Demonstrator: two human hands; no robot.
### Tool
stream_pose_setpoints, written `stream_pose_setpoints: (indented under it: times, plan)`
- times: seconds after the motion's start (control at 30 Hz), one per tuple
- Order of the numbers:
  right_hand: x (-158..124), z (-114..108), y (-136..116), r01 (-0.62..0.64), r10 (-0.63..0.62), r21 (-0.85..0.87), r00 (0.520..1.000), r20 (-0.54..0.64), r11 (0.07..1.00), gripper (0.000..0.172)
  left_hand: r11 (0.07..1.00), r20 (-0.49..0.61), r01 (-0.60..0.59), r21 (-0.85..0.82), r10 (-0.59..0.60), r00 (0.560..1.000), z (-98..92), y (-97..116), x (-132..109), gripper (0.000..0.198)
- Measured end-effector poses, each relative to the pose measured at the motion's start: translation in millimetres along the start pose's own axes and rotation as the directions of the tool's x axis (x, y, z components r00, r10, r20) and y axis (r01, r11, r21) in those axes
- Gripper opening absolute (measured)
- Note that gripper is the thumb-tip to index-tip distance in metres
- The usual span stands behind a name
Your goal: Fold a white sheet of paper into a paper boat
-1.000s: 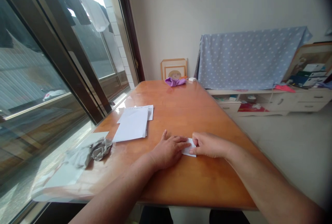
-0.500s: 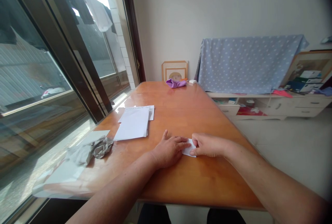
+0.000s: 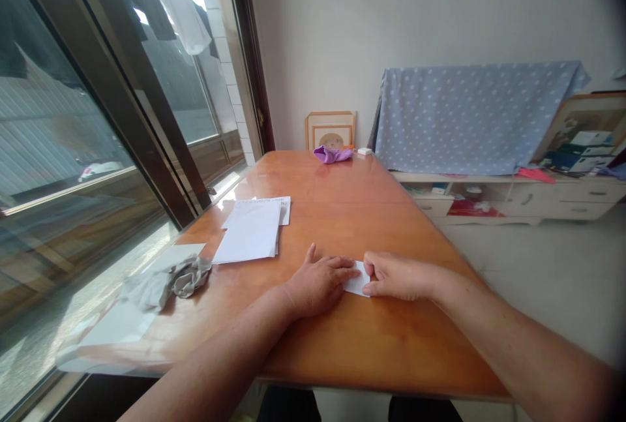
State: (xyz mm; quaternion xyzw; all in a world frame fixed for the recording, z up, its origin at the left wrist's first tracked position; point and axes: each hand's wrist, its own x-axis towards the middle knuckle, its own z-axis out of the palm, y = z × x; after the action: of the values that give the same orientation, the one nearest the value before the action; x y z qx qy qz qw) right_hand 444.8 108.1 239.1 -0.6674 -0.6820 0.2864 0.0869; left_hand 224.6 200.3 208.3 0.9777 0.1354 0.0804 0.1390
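Observation:
A small folded white paper (image 3: 357, 280) lies on the orange wooden table (image 3: 381, 350), between my two hands. My left hand (image 3: 320, 283) rests on the table with its fingertips over the paper's left end. My right hand (image 3: 397, 276) has its fingers and thumb around the paper's right end, hiding part of it. To the left of my hands lie a stack of white paper sheets (image 3: 249, 233) and a crumpled grey cloth (image 3: 171, 285).
A purple cloth (image 3: 332, 155), a small white box (image 3: 364, 151) and a picture frame (image 3: 330, 130) stand at the table's far end. A glass window (image 3: 88, 115) runs along its left side. A low white cabinet (image 3: 518, 200) stands to the right, under a blue dotted cloth (image 3: 469, 115).
My hands and the paper stay almost in place. The whole view has tilted slightly, and a little more of the paper shows between my hands.

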Motion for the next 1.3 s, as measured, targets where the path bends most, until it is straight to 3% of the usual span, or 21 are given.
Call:
stream_pose_setpoints:
  times: [0.23,0.5,0.73,1.0,1.17,1.3]
  plan:
    - [-12,1,1,0.013,-0.012,0.050,1.000,-0.019,0.999,0.018,1.000,-0.018,-0.011,0.017,0.011,1.000,1.2,-1,-1,0.045]
    - [-10,10,6,0.027,-0.022,0.056,0.996,-0.090,0.998,0.023,1.000,0.026,0.014,-0.011,-0.014,1.000,-3.2,3,1,0.048]
    - [-7,8,10,0.016,-0.011,0.119,0.999,-0.044,0.993,0.020,0.999,0.004,0.008,0.042,-0.008,1.000,-2.6,3,0,0.046]
    - [-10,17,9,0.043,-0.033,0.050,0.982,-0.185,0.998,0.017,1.000,0.000,0.002,0.029,-0.002,1.000,-0.5,1,0,0.046]
    - [-15,37,9,0.046,-0.130,-0.193,0.883,-0.451,0.980,0.035,1.000,-0.003,0.004,0.018,-0.004,1.000,0.3,1,0,0.049]
    - [-15,60,10,0.034,-0.166,-0.331,0.910,-0.381,0.943,0.052,1.000,-0.002,0.009,0.024,-0.009,1.000,0.0,2,0,0.049]
